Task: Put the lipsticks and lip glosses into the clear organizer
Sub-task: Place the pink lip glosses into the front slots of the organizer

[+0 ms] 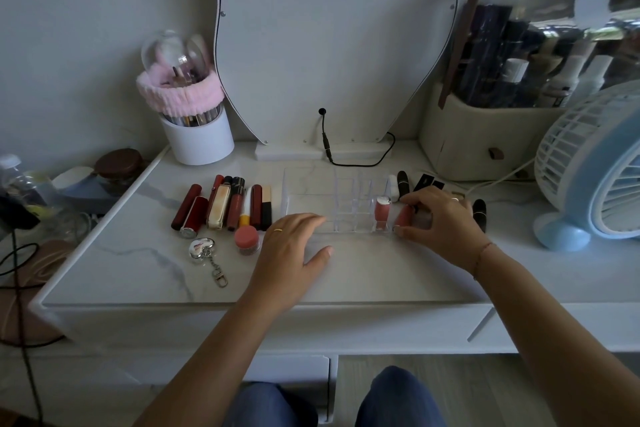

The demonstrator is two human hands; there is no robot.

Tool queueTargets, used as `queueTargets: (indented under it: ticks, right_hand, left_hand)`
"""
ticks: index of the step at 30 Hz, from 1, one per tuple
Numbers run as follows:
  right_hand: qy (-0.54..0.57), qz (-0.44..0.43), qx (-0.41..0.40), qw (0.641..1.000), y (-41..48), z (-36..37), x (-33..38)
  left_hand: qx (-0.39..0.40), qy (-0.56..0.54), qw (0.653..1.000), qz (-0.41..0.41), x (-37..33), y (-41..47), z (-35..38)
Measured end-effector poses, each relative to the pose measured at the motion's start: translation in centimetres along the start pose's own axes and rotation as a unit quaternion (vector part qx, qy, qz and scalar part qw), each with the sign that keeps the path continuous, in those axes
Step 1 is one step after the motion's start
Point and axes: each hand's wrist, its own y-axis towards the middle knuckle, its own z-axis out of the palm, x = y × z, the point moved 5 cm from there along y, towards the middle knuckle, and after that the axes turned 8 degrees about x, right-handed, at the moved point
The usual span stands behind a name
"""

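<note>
The clear organizer [349, 184] stands at the centre of the worktop [138, 253], in front of the mirror [329, 28].

The left grip [294, 246] lies flat with fingers straight and thumb spread. Its fingertips rest on the front left part of the organizer. It holds nothing.

The right grip [443, 225] is at the front right corner of the organizer. Its fingers and thumb curl round a pink lip gloss [403, 218], which is tilted. Whether the base of this tube sits inside a compartment cannot be told.

A second pink gloss with a silver cap [382, 213] stands upright in a front compartment, just left of the held tube.

A row of red and dark lipsticks [225, 206] lies on the worktop left of the organizer, side by side. A small pink jar [247, 241] and a silver keychain [202, 248] lie in front of this row.

Black lipsticks [402, 184] lie behind and to the right of the right grip. A blue fan [595, 166] stands at the far right.
</note>
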Motion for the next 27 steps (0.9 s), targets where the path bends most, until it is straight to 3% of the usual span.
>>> queueTargets:
  ticks: [11, 20, 27]
  right_hand:
    - [-0.017, 0.011, 0.041, 0.999, -0.8, 0.3, 0.3]
    - [0.082, -0.008, -0.012, 0.996, -1.1, -1.5, 1.0]
    - [0.152, -0.029, -0.008, 0.988, -0.1, -2.9, 3.0]
  left_hand:
    - [0.0, 0.001, 1.0, 0.0, 0.1, 0.0, 0.0]
    - [-0.002, 0.005, 1.0, 0.004, 0.2, 0.0, 0.2]
    - [-0.005, 0.0, 1.0, 0.004, 0.2, 0.1, 0.2]
